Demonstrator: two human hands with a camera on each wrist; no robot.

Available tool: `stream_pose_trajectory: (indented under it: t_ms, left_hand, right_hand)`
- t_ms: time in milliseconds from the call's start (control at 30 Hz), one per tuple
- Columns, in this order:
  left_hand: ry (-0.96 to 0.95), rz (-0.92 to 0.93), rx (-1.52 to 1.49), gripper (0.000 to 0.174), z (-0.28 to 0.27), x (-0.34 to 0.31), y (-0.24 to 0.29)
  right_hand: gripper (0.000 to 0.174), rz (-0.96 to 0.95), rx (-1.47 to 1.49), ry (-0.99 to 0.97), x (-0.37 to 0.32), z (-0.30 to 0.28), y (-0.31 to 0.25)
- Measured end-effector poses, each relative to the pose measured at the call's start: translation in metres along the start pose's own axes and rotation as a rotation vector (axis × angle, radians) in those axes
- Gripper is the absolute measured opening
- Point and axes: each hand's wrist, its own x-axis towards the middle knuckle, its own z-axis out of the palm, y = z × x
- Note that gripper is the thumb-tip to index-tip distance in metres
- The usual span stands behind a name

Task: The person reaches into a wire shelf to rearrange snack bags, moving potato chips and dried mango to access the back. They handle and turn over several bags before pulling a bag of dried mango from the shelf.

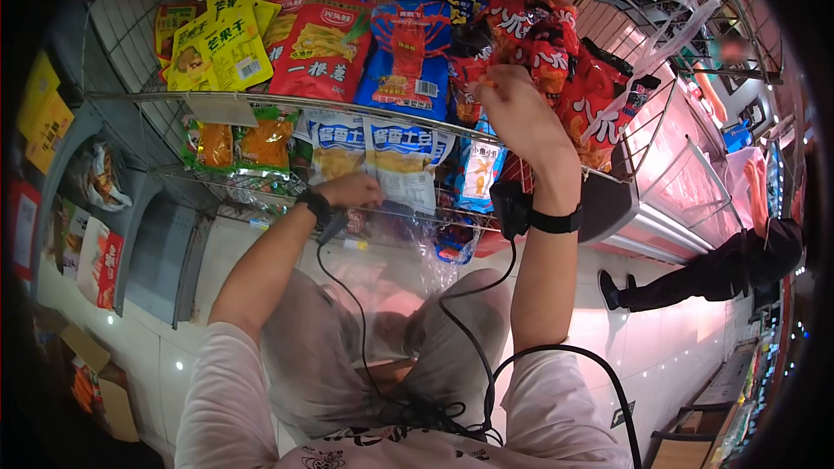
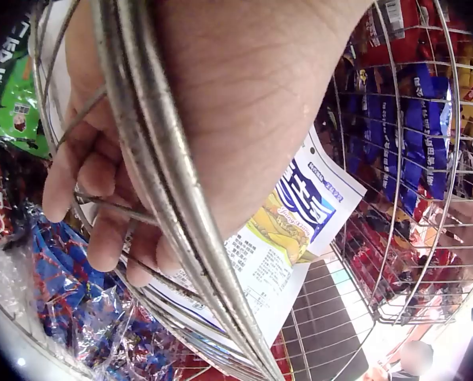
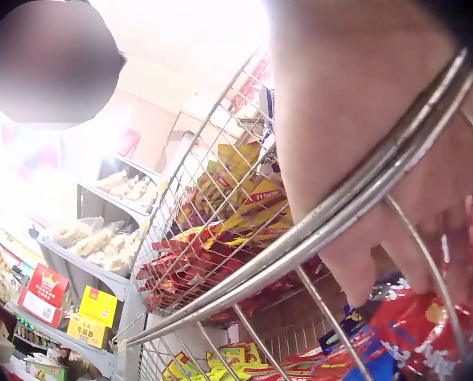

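Observation:
My right hand point(image 1: 530, 117) reaches over the upper wire basket's front rim. Its curled fingers pinch the edge of a red snack bag point(image 3: 423, 325), partly hidden by the hand. More red bags point(image 1: 599, 113) with white lettering lie to the right, and a blue bag with a crab picture point(image 1: 407, 61) stands to the left. Lower down, my left hand point(image 1: 347, 190) is at the lower basket, beside white-and-blue potato snack bags point(image 1: 401, 156). In the left wrist view its loosely curled fingers point(image 2: 105, 242) hang behind the thick wire rim point(image 2: 169, 159), holding nothing.
Yellow dried-mango bags point(image 1: 217, 52) and red bags point(image 1: 321, 52) fill the upper basket's left. Orange snack packs point(image 1: 261, 143) sit below. Black cables point(image 1: 469, 330) run from both wrists to my lap. Another person's dark-clothed legs point(image 1: 695, 274) appear at the right.

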Motion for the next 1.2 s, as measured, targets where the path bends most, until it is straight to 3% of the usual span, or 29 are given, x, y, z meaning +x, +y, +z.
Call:
stream_pose_trajectory:
  t_ms: [133,233,300,400,633,767,933,1200]
  left_hand:
    - [-0.028,-0.026,0.033,0.029,-0.003,-0.003,0.007]
    - [0.011,0.02,0.004,0.034,0.001,-0.001,0.001]
    - [0.0,-0.002,0.031,0.032,-0.001,-0.002,0.003]
    - [-0.02,-0.031,0.03,0.031,-0.001,-0.003,0.005]
    - [-0.011,-0.018,0.041,0.029,-0.001,-0.001,0.002]
    - [-0.019,-0.019,0.031,0.03,-0.002,-0.001,0.005]
    - [-0.008,-0.011,0.036,0.033,-0.001,-0.001,0.003]
    - [-0.015,-0.035,0.043,0.032,-0.003,-0.004,0.009]
  right_hand:
    - [0.054,-0.002,-0.034,-0.021,0.001,0.003,0.004]
    - [0.054,-0.05,-0.155,0.086,0.003,0.005,0.005]
    - [0.053,0.047,-0.018,-0.23,0.006,-0.004,0.001]
    - [0.053,0.053,0.052,-0.379,0.013,-0.008,0.002]
    - [0.045,0.01,0.005,-0.124,0.006,0.006,0.011]
    - [0.056,0.085,-0.019,-0.213,0.003,-0.004,-0.001]
    - [0.054,0.036,-0.032,0.163,-0.002,0.001,-0.001]
    - [0.055,0.03,-0.011,0.384,-0.002,0.004,0.0]
